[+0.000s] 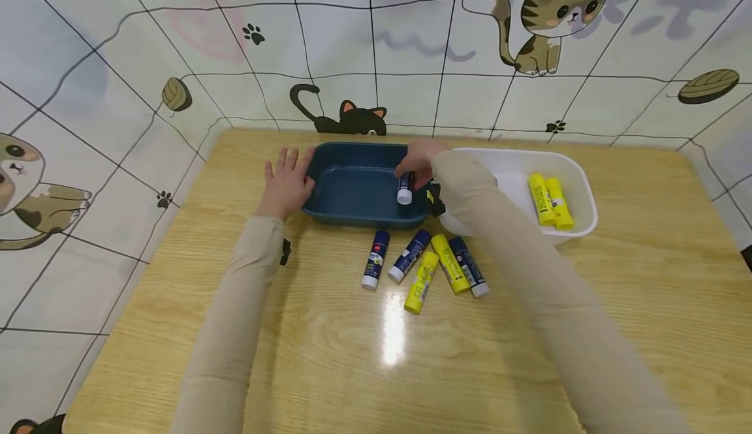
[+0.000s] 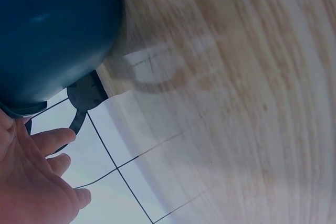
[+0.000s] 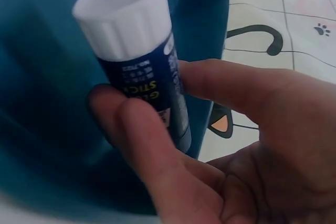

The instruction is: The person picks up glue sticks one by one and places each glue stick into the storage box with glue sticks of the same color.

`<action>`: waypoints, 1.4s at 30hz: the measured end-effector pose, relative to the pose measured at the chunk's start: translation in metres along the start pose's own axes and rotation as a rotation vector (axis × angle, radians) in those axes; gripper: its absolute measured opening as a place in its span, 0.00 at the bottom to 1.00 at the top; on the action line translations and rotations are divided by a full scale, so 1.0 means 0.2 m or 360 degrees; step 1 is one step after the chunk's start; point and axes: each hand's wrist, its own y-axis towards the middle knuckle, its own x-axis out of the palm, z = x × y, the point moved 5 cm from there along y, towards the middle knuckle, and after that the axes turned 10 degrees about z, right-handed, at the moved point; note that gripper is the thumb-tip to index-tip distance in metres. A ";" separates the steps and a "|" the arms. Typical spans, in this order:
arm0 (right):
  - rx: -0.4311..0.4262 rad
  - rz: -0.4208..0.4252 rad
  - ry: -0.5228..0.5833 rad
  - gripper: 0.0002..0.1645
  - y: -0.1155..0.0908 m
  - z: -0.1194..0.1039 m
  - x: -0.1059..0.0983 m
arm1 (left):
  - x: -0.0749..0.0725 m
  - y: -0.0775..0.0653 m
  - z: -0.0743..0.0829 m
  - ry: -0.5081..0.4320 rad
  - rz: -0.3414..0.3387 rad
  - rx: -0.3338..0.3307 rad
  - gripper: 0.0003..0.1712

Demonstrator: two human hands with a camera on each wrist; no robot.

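Note:
My right hand (image 1: 422, 160) pinches a navy glue stick (image 1: 405, 189) with a white end, over the right part of the dark blue basin (image 1: 352, 192). In the right wrist view, thumb and fingers press the sides of this glue stick (image 3: 139, 61), its white end tilted up against the basin's blue inside. My left hand (image 1: 286, 185) rests at the basin's left rim with its fingers spread. Seen from the left wrist, that hand (image 2: 37, 182) is right beside the basin's outer wall (image 2: 58, 35), holding nothing else.
In front of the basin lie three navy glue sticks (image 1: 376, 259) and two yellow ones (image 1: 422, 282) on the wooden table (image 1: 329, 356). A white tub (image 1: 578, 225), partly behind my right sleeve, holds two yellow glue sticks (image 1: 542, 200). Cat-patterned wall covering (image 1: 411, 49) stands behind.

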 end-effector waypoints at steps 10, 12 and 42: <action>0.0018 -0.0022 -0.0507 0.19 -0.02 0.00 0.05 | 0.04 0.02 0.07 0.0001 -0.0024 0.0006 0.36; 0.0035 -0.0046 -0.0533 0.23 -0.03 0.01 0.05 | 0.05 0.02 0.08 0.0003 -0.0024 0.0010 0.36; -0.0441 0.0366 -0.0303 0.24 -0.90 0.34 0.13 | 0.00 -0.03 0.03 -0.0051 0.0038 0.0032 0.36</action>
